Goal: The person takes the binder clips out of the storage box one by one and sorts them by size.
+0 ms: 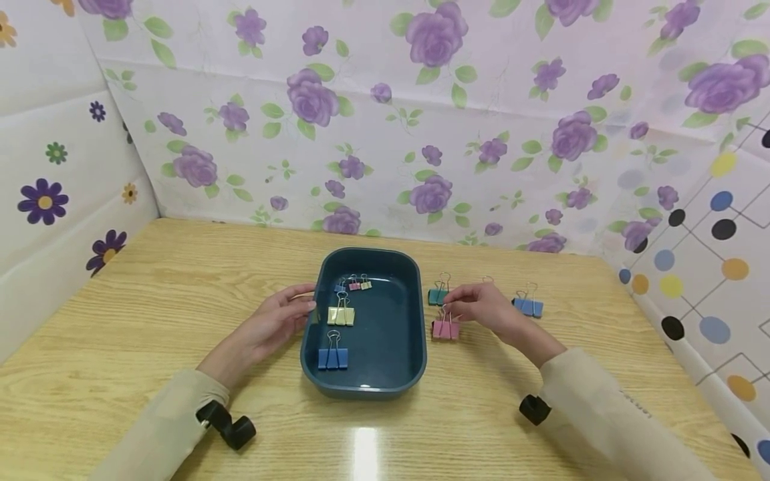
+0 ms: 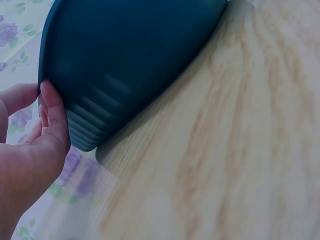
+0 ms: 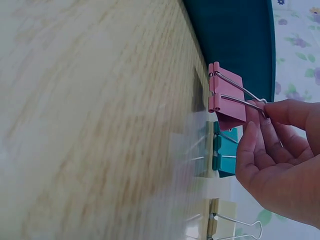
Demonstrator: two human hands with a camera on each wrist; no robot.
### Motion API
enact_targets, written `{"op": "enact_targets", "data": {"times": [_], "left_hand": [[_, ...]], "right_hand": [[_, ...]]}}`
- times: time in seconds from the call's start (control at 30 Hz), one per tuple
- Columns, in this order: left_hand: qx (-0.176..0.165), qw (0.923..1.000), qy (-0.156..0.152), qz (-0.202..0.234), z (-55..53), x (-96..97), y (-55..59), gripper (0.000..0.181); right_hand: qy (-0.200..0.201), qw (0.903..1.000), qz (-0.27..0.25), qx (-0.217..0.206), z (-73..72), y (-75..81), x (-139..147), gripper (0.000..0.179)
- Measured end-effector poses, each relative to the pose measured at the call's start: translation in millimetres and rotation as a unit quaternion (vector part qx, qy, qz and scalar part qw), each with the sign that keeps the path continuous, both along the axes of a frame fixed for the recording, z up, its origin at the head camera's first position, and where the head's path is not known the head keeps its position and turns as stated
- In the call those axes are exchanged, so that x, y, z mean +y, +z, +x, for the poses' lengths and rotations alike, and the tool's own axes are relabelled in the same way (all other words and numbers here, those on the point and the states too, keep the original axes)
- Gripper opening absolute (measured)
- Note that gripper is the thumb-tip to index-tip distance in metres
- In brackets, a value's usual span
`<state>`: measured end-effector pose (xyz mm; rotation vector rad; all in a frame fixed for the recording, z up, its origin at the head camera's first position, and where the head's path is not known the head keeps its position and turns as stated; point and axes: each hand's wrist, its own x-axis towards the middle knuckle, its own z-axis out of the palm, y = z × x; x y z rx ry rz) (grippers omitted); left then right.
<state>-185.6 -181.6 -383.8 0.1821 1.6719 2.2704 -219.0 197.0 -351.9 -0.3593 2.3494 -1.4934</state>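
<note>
My left hand holds the left rim of a dark teal plastic tray; in the left wrist view thumb and fingers pinch its edge. To the right of the tray, my right hand pinches the wire handle of a pink binder clip. That clip appears lifted off the table in the right wrist view. A green binder clip stands beside it. A yellow binder clip is mostly hidden behind my right hand in the head view. Further right stands a blue binder clip.
Inside the tray, along its left side, are a large blue clip, a yellow clip, and small blue, pink and yellow clips. A flowered cloth hangs behind the wooden table.
</note>
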Motion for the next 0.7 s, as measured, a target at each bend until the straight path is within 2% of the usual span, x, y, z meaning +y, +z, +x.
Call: {"op": "enact_targets", "data": {"times": [0.33,0.7], "left_hand": [[-0.001,1.0000,0.000,-0.001,-0.5,0.5,-0.6,0.051],[-0.003,1.0000,0.000,-0.008,0.9,0.0,1.4,0.052]], "right_hand": [[-0.004,0.9998,0.008,-0.019,1.6,-4.9,-4.3,0.018],[-0.001,0.9998,0.012,-0.016,-0.9,-7.7,-1.0,0.017]]}}
